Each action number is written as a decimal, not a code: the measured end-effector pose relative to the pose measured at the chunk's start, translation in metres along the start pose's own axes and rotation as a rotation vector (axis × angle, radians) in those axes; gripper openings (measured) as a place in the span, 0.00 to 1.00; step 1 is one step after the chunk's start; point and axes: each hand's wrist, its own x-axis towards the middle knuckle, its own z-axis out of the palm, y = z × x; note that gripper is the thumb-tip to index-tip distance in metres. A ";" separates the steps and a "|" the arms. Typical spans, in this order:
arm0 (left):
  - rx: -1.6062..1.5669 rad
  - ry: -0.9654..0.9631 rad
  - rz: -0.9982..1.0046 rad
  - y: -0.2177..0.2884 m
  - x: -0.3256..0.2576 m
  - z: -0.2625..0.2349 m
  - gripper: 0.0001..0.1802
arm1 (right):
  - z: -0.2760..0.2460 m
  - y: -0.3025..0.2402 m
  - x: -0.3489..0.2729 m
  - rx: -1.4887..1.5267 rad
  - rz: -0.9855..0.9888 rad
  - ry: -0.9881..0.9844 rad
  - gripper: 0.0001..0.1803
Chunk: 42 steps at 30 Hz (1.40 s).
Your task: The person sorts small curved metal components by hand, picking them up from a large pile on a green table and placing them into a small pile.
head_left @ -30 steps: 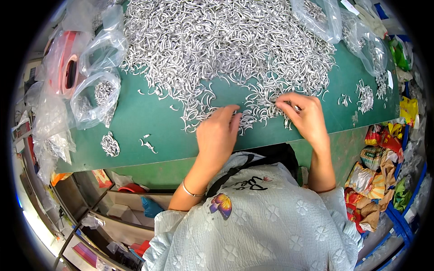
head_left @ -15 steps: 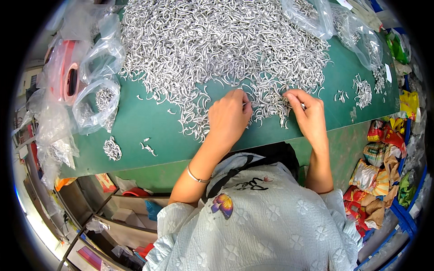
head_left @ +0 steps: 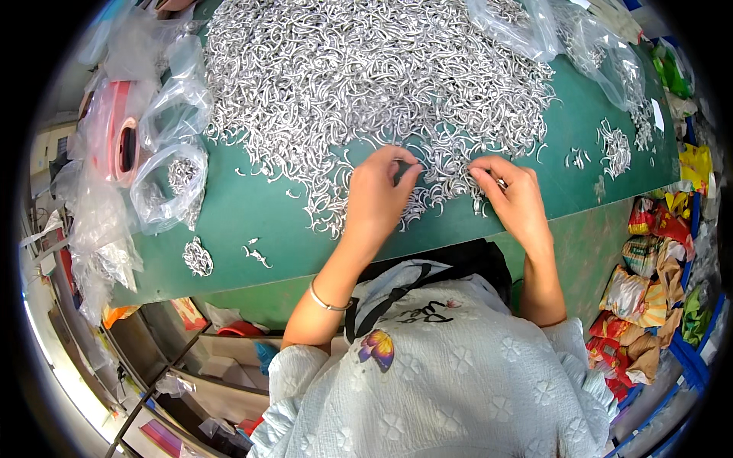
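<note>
Both hands pinch at the near fringe of the heap of small silvery metal hooks (head_left: pixel 366 84) filling the upper centre – left hand (head_left: pixel 378 200) fingertips closed, right hand (head_left: pixel 513 200) nipping one piece – light, stiff, tangle-prone, probably best taken singly by the bend.

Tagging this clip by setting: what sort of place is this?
Probably a small workshop or factory sorting bench: a huge heap of small curved metal parts covers a green table, clear plastic bags hold more, and both hands pick at the heap's edge.
</note>
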 end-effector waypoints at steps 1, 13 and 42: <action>0.113 0.129 0.157 -0.001 0.001 0.008 0.09 | 0.001 -0.003 0.000 -0.011 0.007 -0.028 0.05; -0.023 -0.043 0.050 0.004 -0.001 -0.002 0.04 | -0.009 -0.007 -0.002 -0.038 0.044 -0.009 0.05; 0.418 0.068 0.312 0.002 0.008 0.006 0.07 | -0.004 0.003 0.012 0.125 -0.028 0.134 0.04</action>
